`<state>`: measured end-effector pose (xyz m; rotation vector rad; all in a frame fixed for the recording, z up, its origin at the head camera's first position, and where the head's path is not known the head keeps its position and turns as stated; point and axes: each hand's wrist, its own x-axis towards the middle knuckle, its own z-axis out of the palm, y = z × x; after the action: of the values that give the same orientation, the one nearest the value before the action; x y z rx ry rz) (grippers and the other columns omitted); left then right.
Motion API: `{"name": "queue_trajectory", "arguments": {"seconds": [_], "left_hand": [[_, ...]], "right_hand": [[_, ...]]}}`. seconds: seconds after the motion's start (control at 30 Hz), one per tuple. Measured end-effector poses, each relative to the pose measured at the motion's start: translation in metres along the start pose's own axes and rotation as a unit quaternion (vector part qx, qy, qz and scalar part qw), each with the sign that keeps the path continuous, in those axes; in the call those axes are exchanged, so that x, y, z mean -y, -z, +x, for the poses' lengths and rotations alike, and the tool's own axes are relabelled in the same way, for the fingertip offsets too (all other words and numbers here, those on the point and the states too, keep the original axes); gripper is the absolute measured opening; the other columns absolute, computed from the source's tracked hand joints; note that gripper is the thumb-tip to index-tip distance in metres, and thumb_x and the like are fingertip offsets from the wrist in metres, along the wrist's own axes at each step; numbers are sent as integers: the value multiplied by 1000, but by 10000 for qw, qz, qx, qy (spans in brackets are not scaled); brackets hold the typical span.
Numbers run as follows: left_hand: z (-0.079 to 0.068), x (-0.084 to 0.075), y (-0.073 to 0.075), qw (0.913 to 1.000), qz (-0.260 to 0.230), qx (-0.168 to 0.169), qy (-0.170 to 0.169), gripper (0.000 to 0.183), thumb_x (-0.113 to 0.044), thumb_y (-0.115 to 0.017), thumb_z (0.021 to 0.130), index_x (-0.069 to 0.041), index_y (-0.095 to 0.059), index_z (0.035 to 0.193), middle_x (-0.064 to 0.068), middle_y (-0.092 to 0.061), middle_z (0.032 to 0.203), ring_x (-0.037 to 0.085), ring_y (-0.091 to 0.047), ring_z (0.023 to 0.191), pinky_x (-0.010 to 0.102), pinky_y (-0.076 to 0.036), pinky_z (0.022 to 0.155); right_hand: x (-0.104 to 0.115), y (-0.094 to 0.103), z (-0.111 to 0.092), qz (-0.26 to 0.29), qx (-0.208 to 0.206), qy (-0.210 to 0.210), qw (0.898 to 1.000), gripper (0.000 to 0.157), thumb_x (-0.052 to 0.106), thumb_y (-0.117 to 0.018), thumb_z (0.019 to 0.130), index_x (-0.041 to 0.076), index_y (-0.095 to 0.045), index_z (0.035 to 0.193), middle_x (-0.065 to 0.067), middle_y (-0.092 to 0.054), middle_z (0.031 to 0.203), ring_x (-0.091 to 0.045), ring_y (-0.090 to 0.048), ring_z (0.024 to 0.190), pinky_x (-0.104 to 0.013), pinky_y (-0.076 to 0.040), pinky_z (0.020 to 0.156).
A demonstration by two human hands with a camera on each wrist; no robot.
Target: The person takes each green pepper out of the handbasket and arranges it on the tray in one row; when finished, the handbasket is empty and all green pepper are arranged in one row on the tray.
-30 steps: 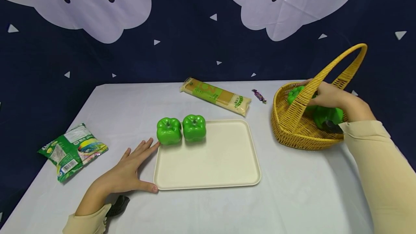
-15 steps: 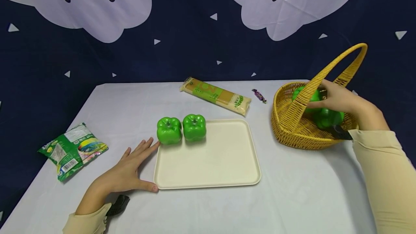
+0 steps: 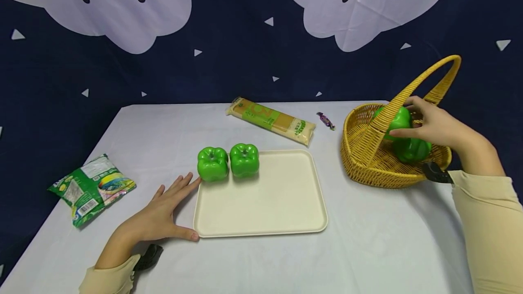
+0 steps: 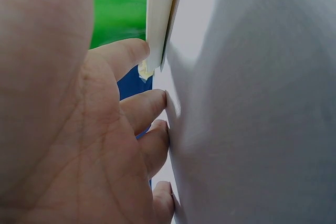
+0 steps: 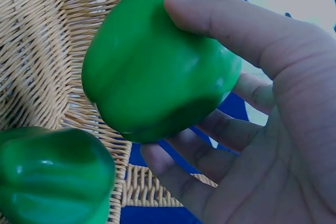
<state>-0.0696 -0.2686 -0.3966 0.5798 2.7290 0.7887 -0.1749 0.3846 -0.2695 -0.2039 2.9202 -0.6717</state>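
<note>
My right hand point(image 3: 439, 124) reaches under the handle of the yellow wicker basket point(image 3: 359, 167) and grips a green bell pepper point(image 5: 157, 66), thumb on one side and fingers curled round the other. A second bell pepper point(image 5: 52, 177) lies lower in the basket, beside the held one. On the left, my left hand point(image 3: 159, 219) is spread on the table, its thumb and index fingertip touching the left edge of the cream tray point(image 3: 265, 208). Two more bell peppers, one at the tray's back left corner point(image 3: 212, 164) and one beside it point(image 3: 244, 160), stand upright.
Behind the tray lies a long pack of noodles point(image 3: 271, 120), with a purple wrapped candy point(image 3: 326, 121) to its right. A green snack bag point(image 3: 93, 189) lies at the table's left. The basket handle point(image 3: 416, 85) arches above the right hand.
My right hand has shifted right and slightly up inside the basket, bringing the gripped bell pepper with it. The left hand and the tray have stayed in place.
</note>
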Motion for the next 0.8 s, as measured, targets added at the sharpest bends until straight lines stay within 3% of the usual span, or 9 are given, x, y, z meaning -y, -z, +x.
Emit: {"name": "queue_trajectory", "arguments": {"seconds": [0.1,0.17,0.3,0.4,0.63,0.7,0.8], "left_hand": [[0,0,0,10000,9,7,-21,136,-67,-98,60,-22,-31,171,23,-18,179,55,-10,164,87,-2,121],[0,0,0,10000,9,18,-31,136,-66,-98,60,-22,-31,171,23,-18,179,55,-10,164,87,-2,121],[0,0,1,10000,9,23,-42,136,-66,-98,61,-21,-31,171,24,-17,179,55,-10,164,87,-3,121],[-1,0,1,10000,4,17,-51,137,-66,-98,61,-21,-30,171,24,-18,179,55,-10,164,87,-2,121],[-1,1,0,10000,15,-14,-64,136,-66,-98,61,-21,-31,171,24,-18,179,56,-11,164,87,-3,120],[-1,1,0,10000,10,-20,-71,136,-66,-98,60,-21,-32,171,24,-18,179,56,-11,164,87,-3,120],[-1,0,1,10000,-12,-13,-67,136,-66,-98,60,-21,-32,171,24,-18,179,56,-11,164,87,-3,120]], "right_hand": [[0,3,-5,81,-85,36,9999,88,35,-82,96,1,-30,159,-34,-43,152,-53,-55,127,-33,-59,81],[0,4,-9,127,-173,36,9998,89,32,-83,96,1,-30,159,-32,-45,150,-40,-59,120,-20,-53,73],[0,6,-14,284,-328,31,9991,88,28,-85,95,2,-30,160,-29,-47,146,0,-57,100,-10,-49,70],[0,8,-19,463,-453,88,9979,88,22,-85,95,2,-30,160,-29,-47,145,18,-49,93,-4,-47,72],[3,12,-33,606,-879,231,9940,87,12,-85,93,-2,-29,157,-33,-49,142,23,-47,91,2,-43,71],[4,13,-38,655,-1022,288,9922,81,9,-86,91,7,-34,154,-27,-50,140,23,-47,93,4,-43,73],[6,15,-45,780,-1215,408,9887,77,3,-86,89,32,-40,143,-2,-53,133,22,-50,97,6,-42,77]]}}
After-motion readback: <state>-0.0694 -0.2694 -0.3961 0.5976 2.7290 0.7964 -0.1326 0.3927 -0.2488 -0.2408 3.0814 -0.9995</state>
